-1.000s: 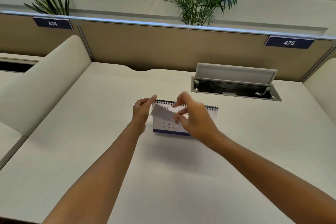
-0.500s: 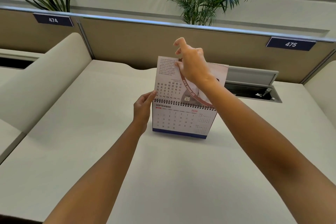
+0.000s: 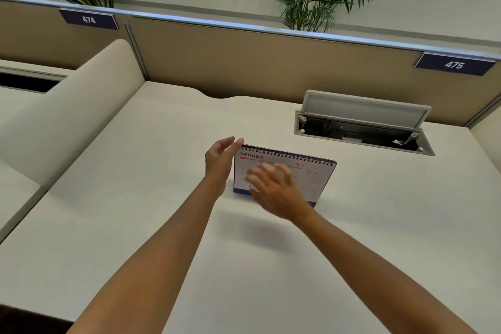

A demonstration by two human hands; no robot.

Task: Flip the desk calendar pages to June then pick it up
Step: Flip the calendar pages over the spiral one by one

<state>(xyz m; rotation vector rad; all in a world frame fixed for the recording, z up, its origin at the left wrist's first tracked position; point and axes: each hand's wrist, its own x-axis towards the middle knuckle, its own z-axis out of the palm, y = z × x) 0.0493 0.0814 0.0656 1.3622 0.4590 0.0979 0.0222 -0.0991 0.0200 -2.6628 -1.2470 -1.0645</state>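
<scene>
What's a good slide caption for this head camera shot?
Left hand steadies the calendar, open at September, while the blurred right hand crosses its front.

Calendar (image 3: 284, 168): "SEPTEMBER 2026"; plates "474" (image 3: 88, 19), "475" (image 3: 454, 64)

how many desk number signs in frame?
2. Sign 474 sits on the partition rail at far left; sign 475 on the same rail at far right. None appear hidden.

Bare desk (image 3: 135, 211) (open cable hatch (image 3: 363, 127) behind)
</scene>
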